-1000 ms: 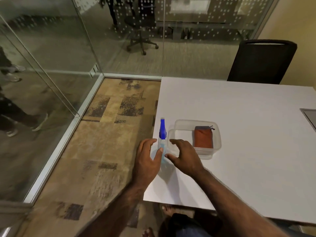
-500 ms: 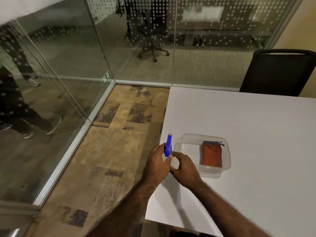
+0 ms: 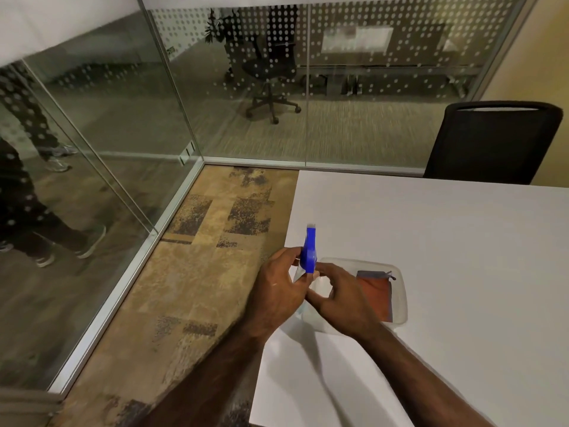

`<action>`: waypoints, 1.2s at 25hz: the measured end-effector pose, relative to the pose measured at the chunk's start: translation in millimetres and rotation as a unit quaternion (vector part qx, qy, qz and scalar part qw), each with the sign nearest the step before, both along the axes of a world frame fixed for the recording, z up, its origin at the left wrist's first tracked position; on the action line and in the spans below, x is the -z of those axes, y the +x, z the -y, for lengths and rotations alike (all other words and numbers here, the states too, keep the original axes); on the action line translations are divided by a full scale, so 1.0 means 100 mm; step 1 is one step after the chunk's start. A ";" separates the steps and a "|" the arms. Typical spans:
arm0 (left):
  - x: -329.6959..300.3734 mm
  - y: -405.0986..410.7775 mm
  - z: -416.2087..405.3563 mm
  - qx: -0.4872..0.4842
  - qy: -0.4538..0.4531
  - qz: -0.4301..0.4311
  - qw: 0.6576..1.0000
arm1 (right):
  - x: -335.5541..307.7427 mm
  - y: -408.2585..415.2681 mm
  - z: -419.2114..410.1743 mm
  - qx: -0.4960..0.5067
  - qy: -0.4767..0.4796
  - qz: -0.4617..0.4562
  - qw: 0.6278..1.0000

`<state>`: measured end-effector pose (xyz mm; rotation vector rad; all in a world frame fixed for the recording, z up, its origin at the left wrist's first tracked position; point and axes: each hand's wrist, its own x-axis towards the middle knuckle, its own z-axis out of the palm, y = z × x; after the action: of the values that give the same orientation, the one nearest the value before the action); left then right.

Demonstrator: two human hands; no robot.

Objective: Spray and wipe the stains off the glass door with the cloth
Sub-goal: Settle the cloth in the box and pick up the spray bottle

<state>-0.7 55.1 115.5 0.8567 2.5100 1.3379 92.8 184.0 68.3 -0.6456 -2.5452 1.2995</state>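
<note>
A clear spray bottle with a blue trigger head [image 3: 309,252] is upright near the left edge of the white table [image 3: 446,241]. My left hand [image 3: 277,291] grips it from the left, fingers curled round its neck. My right hand [image 3: 341,295] curls round its clear body from the right. Just behind them a clear plastic tub [image 3: 400,291] holds a folded orange and grey cloth [image 3: 377,292]. The glass door [image 3: 77,167] stands to the left, across a strip of floor.
A black chair [image 3: 492,140] stands at the table's far side, by the beige wall. Glass partitions with dotted film [image 3: 369,72] close the room's far side. Patterned brown carpet [image 3: 191,272] lies between table and glass. People's legs show beyond the glass at left.
Both hands closed in on the spray bottle from either side and now hold it. My head has tilted up, showing more of the glass walls.
</note>
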 end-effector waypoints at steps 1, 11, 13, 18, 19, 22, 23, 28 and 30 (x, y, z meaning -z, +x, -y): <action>-0.09 -0.02 -0.06 0.013 0.007 -0.004 1.000 | -0.08 0.01 -0.06 0.007 0.000 -0.011 1.000; -0.06 -0.10 -0.74 0.070 0.014 -0.001 0.997 | -0.15 0.07 -0.67 0.059 0.002 -0.020 0.998; 0.06 -0.12 -0.82 0.076 -0.014 0.012 0.997 | -0.02 0.07 -0.74 0.060 -0.002 0.001 0.998; 0.41 -0.12 -0.89 0.073 -0.066 0.057 0.993 | 0.34 0.02 -0.84 0.033 0.006 0.044 0.998; 0.48 -0.13 -0.90 0.072 -0.071 0.068 0.993 | 0.39 0.01 -0.85 0.023 0.015 0.055 0.998; 0.63 -0.14 -0.92 0.063 -0.079 0.088 0.991 | 0.56 -0.01 -0.89 -0.002 0.021 0.067 0.998; 0.67 -0.15 -0.93 0.060 -0.079 0.092 0.991 | 0.59 -0.01 -0.90 -0.004 0.020 0.070 0.997; 0.73 -0.17 -0.96 0.053 -0.069 0.096 0.992 | 0.69 -0.06 -0.94 0.002 0.009 0.077 0.997; 0.74 -0.18 -0.96 0.053 -0.068 0.098 0.991 | 0.70 -0.07 -0.94 0.000 0.002 0.076 0.997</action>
<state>-19.1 150.7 41.4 0.7777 2.3384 1.1422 86.2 277.9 -2.1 -0.7720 -2.6667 1.2923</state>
